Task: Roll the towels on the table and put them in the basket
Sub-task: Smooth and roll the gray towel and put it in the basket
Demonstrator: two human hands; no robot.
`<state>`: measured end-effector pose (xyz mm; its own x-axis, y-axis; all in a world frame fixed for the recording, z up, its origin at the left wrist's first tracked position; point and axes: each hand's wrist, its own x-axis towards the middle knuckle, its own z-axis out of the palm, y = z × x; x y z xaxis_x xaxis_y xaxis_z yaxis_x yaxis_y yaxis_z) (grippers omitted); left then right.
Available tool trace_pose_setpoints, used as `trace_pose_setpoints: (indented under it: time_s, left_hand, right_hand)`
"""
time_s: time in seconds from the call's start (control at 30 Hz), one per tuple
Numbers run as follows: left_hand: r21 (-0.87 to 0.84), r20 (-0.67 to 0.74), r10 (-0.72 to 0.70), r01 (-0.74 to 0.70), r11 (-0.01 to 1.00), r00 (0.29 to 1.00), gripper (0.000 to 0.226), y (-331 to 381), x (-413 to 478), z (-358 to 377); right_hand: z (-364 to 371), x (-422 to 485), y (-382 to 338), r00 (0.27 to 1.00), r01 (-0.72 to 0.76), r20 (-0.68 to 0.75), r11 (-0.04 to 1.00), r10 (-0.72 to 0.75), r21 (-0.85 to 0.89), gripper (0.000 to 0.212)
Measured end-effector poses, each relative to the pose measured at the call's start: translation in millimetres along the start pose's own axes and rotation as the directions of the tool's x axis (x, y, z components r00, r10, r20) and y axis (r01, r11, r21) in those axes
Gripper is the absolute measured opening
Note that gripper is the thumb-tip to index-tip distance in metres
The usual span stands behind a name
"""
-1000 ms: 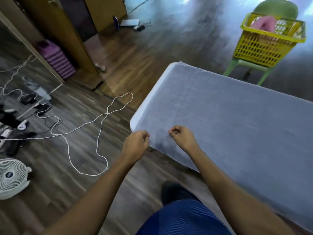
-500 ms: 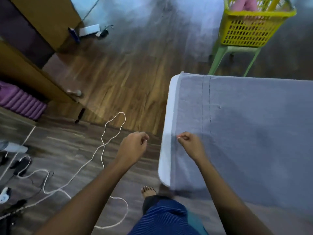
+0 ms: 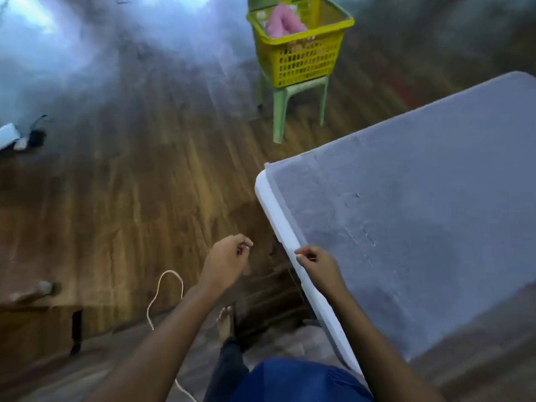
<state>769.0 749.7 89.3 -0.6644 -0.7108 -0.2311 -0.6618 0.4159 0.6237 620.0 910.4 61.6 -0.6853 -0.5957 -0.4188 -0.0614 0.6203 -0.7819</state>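
A grey towel (image 3: 420,213) lies flat over the white table (image 3: 277,216), leaving a strip of the table's left rim bare. My right hand (image 3: 314,264) sits at that rim, thumb and forefinger pinching the towel's left edge. Off the table, my left hand (image 3: 229,258) hovers above the floor with its fingers curled and nothing in them. Far behind, the yellow basket (image 3: 304,58) stands on a green plastic stool (image 3: 293,94). A pink rolled towel (image 3: 282,21) is inside it.
Wooden floor lies between the table and the basket. A white cord (image 3: 164,288) loops on the floor near my bare foot (image 3: 224,322). Small items (image 3: 17,137) lie on the floor at the far left. The frame is blurred by head motion.
My left hand has let go of the towel edge and moved off the table. The view has swung right, bringing the basket nearer the centre. My right hand stays at the towel's edge.
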Motion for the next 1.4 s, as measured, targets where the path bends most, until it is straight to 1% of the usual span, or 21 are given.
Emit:
trace_pose_setpoints:
  time_s: [0.1,0.17,0.27,0.37,0.47,0.53,0.6,0.7,0.77,0.83,0.9,0.97,1.0,1.1,1.13,1.17,1.23,1.3,1.4]
  left_hand:
    - [0.008,0.108,0.109,-0.11,0.994,0.988,0.017,-5,41,-19]
    - [0.032,0.19,0.183,-0.192,0.981,0.965,0.018,-6,64,-31]
    - [0.048,0.255,0.28,-0.302,0.952,0.925,0.018,-5,105,-41]
    - [0.046,0.325,0.346,-0.38,0.924,0.88,0.018,2,144,-47]
    - [0.044,0.394,0.384,-0.435,0.9,0.835,0.018,6,191,-42]
    - [0.061,0.428,0.387,-0.453,0.89,0.817,0.018,14,221,-39]
    - [0.073,0.45,0.368,-0.444,0.893,0.814,0.017,22,249,-32]
    - [0.106,0.478,0.349,-0.447,0.888,0.806,0.018,28,281,-22]
    - [0.134,0.486,0.338,-0.451,0.882,0.806,0.027,33,303,-14]
    - [0.166,0.493,0.281,-0.406,0.898,0.823,0.037,38,324,-7]
    - [0.187,0.524,0.213,-0.356,0.916,0.824,0.044,40,344,4]
    - [0.179,0.591,0.177,-0.343,0.922,0.787,0.045,40,363,18]
    - [0.173,0.63,0.168,-0.348,0.921,0.758,0.042,42,371,25]
    - [0.159,0.692,0.163,-0.368,0.916,0.703,0.016,48,384,35]
    - [0.158,0.709,0.168,-0.386,0.909,0.685,0.009,48,389,36]
    - [0.16,0.735,0.177,-0.421,0.893,0.654,0.008,49,395,35]
    - [0.148,0.788,0.209,-0.507,0.849,0.58,0.01,53,409,31]
    - [0.112,0.824,0.253,-0.585,0.803,0.506,0.011,62,431,25]
    - [0.037,0.836,0.338,-0.658,0.753,0.433,0.016,84,476,19]
  right_hand:
    - [18,9,-26,0.994,-0.087,-0.068,0.996,0.087,0.006,0.012]
    - [27,14,-40,0.983,-0.127,-0.129,0.992,0.129,0.023,0.012]
    - [34,24,-58,0.956,-0.185,-0.222,0.982,0.191,0.046,0.015]
    - [40,38,-69,0.922,-0.246,-0.289,0.966,0.259,0.08,0.016]
    - [44,61,-74,0.879,-0.29,-0.359,0.95,0.313,0.12,0.011]
    - [44,79,-77,0.859,-0.297,-0.387,0.942,0.334,0.155,0.011]
    - [44,97,-78,0.832,-0.33,-0.408,0.927,0.376,0.181,0.016]
    - [49,122,-74,0.795,-0.434,-0.431,0.897,0.427,0.089,0.025]
    - [53,137,-70,0.796,-0.466,-0.418,0.884,0.438,0.038,0.029]
    - [56,150,-65,0.798,-0.493,-0.389,0.87,0.461,0.019,0.032]
    - [57,161,-63,0.77,-0.551,-0.379,0.835,0.513,0.009,0.036]
    - [57,170,-65,0.733,-0.609,-0.379,0.793,0.565,0.004,0.038]
    - [58,174,-67,0.711,-0.637,-0.383,0.771,0.59,0.007,0.04]
    - [59,187,-78,0.622,-0.725,-0.402,0.689,0.672,0.029,0.038]
    - [58,193,-83,0.585,-0.748,-0.422,0.662,0.692,0.049,0.036]
    - [56,200,-88,0.547,-0.762,-0.449,0.642,0.706,0.081,0.033]
    - [49,216,-100,0.503,-0.743,-0.492,0.646,0.711,0.175,0.029]
    - [44,234,-115,0.457,-0.694,-0.517,0.654,0.724,0.301,0.022]
    - [32,266,-139,0.386,-0.64,-0.55,0.644,0.74,0.418,0.016]
